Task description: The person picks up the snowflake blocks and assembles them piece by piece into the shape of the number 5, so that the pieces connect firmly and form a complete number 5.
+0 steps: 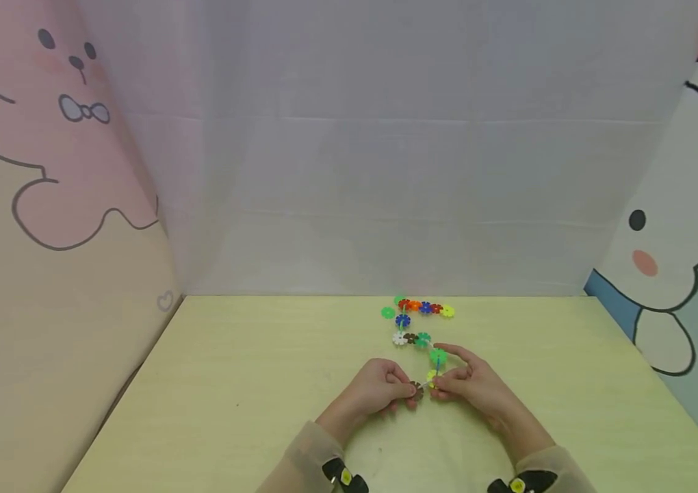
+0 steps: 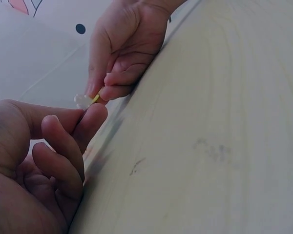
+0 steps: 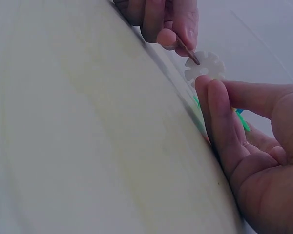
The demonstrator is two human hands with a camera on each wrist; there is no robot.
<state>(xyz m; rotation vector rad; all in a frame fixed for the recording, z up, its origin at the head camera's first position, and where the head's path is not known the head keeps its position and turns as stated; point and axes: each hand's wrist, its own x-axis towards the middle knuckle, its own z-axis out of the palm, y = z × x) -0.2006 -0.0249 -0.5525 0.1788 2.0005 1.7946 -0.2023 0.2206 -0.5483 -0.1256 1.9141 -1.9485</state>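
Note:
My left hand [image 1: 373,387] pinches a brown notched plastic disc [image 1: 417,392] between thumb and fingers. A white notched disc [image 3: 208,64] lies between the two hands, and the brown disc's edge meets it in the right wrist view. With thumb and fingertips my right hand [image 1: 473,385] pinches a yellow disc [image 1: 431,375] beside the white one. Beyond it a bright green disc [image 1: 438,356] and more linked discs run away from me in a zigzag chain, including a darker green disc [image 1: 423,339] and a blue disc [image 1: 402,320]. Fingers partly hide the yellow disc.
The chain's far row ends in a yellow disc [image 1: 447,311] near the back edge of the pale wooden table [image 1: 250,397]. A light green disc [image 1: 388,312] lies left of that row. A whitish curtain [image 1: 349,205] hangs behind, with printed panels at both sides.

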